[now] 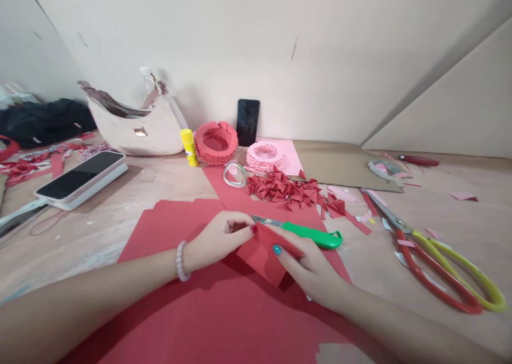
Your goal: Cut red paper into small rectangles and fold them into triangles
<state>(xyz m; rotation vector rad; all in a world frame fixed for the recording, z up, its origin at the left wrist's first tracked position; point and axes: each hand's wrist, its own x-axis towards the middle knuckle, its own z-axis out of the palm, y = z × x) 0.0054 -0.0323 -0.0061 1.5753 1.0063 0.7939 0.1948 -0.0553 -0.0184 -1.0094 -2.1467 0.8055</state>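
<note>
Both of my hands hold a small piece of red paper (267, 260), tilted above larger red sheets (192, 310). My left hand (218, 238) pinches its upper left corner between thumb and fingers. On the other side, my right hand (306, 265) grips the paper with the thumb on the near face and the fingers behind. A green utility knife (314, 235) lies just beyond my right hand, its blade pointing left and partly behind my fingers. Farther back is a heap of folded red paper triangles (288, 189).
Behind stand a red paper ring (216, 142), a pink paper ring (264, 156), a yellow glue stick (189, 148) and a dark phone (247, 121). Large scissors (434, 262) lie at right, near cardboard (340, 164). A handbag (136, 126) and another phone (82, 177) are at left.
</note>
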